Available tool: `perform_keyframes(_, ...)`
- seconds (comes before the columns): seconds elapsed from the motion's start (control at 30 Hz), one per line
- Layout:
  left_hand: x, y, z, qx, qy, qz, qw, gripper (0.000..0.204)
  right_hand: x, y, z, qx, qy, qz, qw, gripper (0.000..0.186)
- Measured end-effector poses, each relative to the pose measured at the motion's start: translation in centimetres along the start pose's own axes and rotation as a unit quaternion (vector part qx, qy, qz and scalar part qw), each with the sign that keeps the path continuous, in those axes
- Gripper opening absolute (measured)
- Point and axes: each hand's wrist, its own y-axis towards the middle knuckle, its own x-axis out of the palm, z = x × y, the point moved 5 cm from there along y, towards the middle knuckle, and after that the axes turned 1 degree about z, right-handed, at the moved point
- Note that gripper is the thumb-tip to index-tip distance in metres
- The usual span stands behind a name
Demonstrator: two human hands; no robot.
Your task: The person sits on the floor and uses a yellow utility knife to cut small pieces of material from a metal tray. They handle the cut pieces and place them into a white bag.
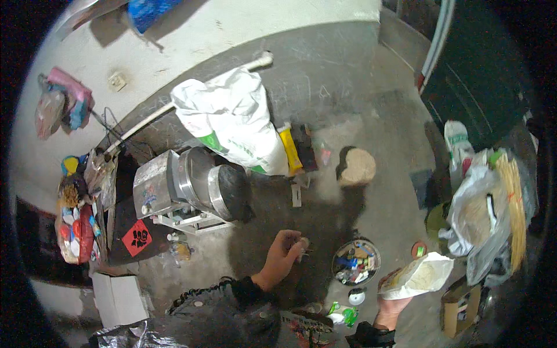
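My right hand (393, 305) grips an open white bag (422, 275) from its near left side. The bag's mouth gapes toward the upper right, and pale contents show inside. My left hand (278, 258) is held over the dark floor to the left, its thumb and fingers pinched together. A small pale thing shows at those fingertips, too small to name. Between the two hands stands a round metal tray (335, 274) filled with many small coloured items. Just below it lie a small white round object (357, 297) and a green and white packet (343, 315).
A steel drum-shaped machine (191, 182) on a white frame stands at the left. Behind it, a big white sack (235, 122) leans on the wall. Farther out are a round wooden block (357, 166), plastic bags (481, 214) and a cardboard box (460, 310) at the right.
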Motion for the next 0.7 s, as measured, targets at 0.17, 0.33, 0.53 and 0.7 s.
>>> perform_keyframes(0.17, -3.8, 0.9, 3.6, 0.018, -0.017, 0.057, 0.998, 0.025, 9.4, 1.0, 3.6, 0.063, -0.046, -0.095, 0.992, 0.05)
perform_keyframes(0.33, -10.4, 5.3, 6.4, -0.025, -0.006, 0.097, 0.995, 0.024, 19.8, 3.2, 10.5, 0.123, -0.077, -0.179, 0.973, 0.056)
perform_keyframes(0.53, -17.9, 11.3, 9.7, -0.002, -0.025, 0.154, 0.988, 0.027, 32.8, 6.5, 18.0, 0.151, -0.082, -0.174, 0.97, 0.07)
perform_keyframes(0.7, -23.3, 15.1, 12.1, 0.028, 0.007, 0.204, 0.978, 0.031, 43.5, 6.9, 23.2, 0.197, -0.095, -0.309, 0.926, 0.071)
